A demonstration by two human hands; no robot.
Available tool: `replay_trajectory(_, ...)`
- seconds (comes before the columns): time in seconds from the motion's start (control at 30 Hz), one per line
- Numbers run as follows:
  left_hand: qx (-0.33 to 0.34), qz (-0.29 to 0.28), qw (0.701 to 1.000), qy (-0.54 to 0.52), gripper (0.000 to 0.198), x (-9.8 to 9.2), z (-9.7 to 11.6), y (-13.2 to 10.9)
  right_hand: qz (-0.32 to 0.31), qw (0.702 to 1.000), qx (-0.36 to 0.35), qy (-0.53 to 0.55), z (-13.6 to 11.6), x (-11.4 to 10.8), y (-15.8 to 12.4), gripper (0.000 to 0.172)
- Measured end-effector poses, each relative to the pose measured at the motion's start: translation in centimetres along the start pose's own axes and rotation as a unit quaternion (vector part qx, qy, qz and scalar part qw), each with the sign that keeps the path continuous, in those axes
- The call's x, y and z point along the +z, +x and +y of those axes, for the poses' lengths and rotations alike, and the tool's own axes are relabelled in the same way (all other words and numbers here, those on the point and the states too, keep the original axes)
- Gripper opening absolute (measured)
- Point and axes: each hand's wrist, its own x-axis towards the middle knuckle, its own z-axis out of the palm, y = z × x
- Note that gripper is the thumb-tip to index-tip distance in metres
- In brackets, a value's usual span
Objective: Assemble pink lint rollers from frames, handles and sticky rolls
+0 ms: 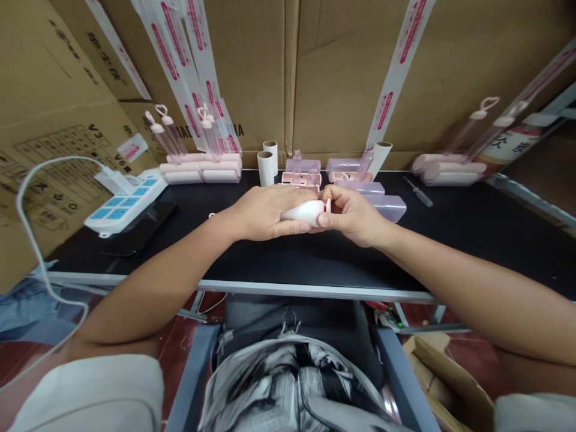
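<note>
Above the black table, my left hand (265, 213) wraps over a white lint roller (303, 213) lying level in it. The fingers of my right hand (353, 216) close on the roller's pink end, where a small pink piece stands out; its exact shape is partly hidden. Just behind my hands are clear purple plastic covers (389, 207) and pink roller parts (301, 178), partly blocked by my fingers. White cardboard tubes (266, 168) stand upright behind my left hand, and another white tube (381, 157) leans behind the covers.
Lint rollers with heart-loop handles stand at the back left (202, 168) and back right (454, 171). A screwdriver (419, 192) lies to the right. At left are a power strip (126, 204) with a white cable and a dark phone (139, 231). Cardboard (337, 78) walls the back.
</note>
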Motion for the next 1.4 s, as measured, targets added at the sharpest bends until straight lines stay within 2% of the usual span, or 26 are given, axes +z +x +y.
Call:
replay_trajectory(0.13,-0.02,0.006,1.0,-0.005,0.08,0.0,-0.1,-0.1,-0.001,1.0,0.004,0.003,0.2,0.1,-0.1,0.068)
replay_trajectory(0.23,-0.055,0.002,0.998,-0.007,0.079,0.2,-0.3,-0.2,0.02,1.0,0.005,-0.008,0.5,-0.1,0.2,0.067)
replay_trajectory(0.37,-0.091,-0.003,0.996,0.002,0.076,0.5,-0.7,-0.2,0.054,0.997,-0.036,-0.038,0.9,-0.5,0.5,0.069)
replay_trajectory(0.5,-0.105,0.007,0.994,0.019,0.072,0.6,-0.8,-0.1,0.043,0.994,-0.073,-0.064,1.1,-0.6,0.6,0.07)
replay_trajectory(0.63,-0.118,0.006,0.993,0.028,0.071,0.6,-0.5,0.0,0.042,0.993,-0.074,-0.08,1.4,-0.6,0.6,0.071)
replay_trajectory(1.17,-0.171,0.015,0.984,0.035,0.075,0.5,-0.2,0.2,0.031,0.989,-0.109,-0.091,2.5,-1.2,0.9,0.056)
replay_trajectory(1.3,-0.168,0.023,0.985,0.022,0.087,0.7,-0.8,0.0,0.003,0.979,-0.124,-0.162,1.9,-1.3,0.5,0.071)
replay_trajectory(1.37,-0.148,0.044,0.988,0.011,0.091,1.0,-1.2,0.0,-0.013,0.961,-0.152,-0.232,1.5,-1.4,0.4,0.08)
replay_trajectory(1.4,-0.123,0.059,0.991,0.002,0.088,1.1,-1.4,0.0,-0.016,0.948,-0.17,-0.268,1.3,-1.4,0.3,0.078)
